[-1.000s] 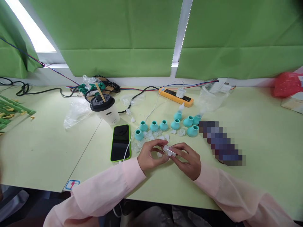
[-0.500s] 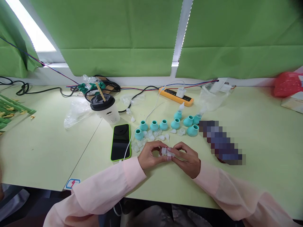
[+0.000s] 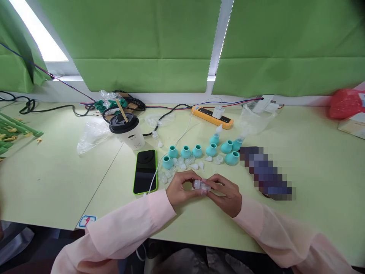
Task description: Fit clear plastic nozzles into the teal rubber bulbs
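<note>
No legible text appears. The white paper cup carries a black moustache graphic. A sticker at the table edge shows a red mark, unreadable.

Phone, lidded cup, power strip

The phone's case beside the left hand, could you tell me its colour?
Bright green, on the phone, head view.

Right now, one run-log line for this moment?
left hand: pinching clear plastic piece | right hand: pinching same piece | teal bulbs: on table behind hands | phone: left
</note>
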Demonstrator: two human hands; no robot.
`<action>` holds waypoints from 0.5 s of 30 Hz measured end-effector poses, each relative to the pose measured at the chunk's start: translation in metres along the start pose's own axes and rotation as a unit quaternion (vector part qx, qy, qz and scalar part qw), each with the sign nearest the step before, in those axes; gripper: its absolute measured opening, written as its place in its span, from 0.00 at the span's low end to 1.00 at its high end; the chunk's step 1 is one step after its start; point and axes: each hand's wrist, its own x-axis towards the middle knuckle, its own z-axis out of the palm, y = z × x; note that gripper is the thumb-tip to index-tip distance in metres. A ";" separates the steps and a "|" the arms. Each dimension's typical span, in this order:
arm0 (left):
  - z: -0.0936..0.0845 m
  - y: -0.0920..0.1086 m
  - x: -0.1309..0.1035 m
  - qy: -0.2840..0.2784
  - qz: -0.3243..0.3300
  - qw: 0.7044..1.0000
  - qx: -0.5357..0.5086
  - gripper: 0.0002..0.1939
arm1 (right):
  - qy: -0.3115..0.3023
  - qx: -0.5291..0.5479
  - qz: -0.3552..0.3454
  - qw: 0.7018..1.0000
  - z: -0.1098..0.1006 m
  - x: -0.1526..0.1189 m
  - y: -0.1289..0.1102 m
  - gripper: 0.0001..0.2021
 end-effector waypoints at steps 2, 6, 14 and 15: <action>0.000 -0.002 0.001 0.014 0.022 1.000 -0.005 0.13 | 0.006 -0.008 -0.003 1.000 -0.001 0.001 -0.001 0.17; 0.000 -0.003 0.001 0.019 0.030 0.999 0.000 0.13 | 0.010 -0.026 -0.015 1.000 -0.002 0.003 -0.001 0.18; 0.000 0.002 -0.001 0.012 0.039 0.998 0.046 0.12 | 0.006 -0.035 -0.010 0.999 -0.001 0.002 -0.002 0.17; 0.000 0.003 -0.001 0.014 0.040 0.998 0.047 0.12 | 0.007 -0.036 -0.011 0.999 -0.001 0.002 -0.002 0.17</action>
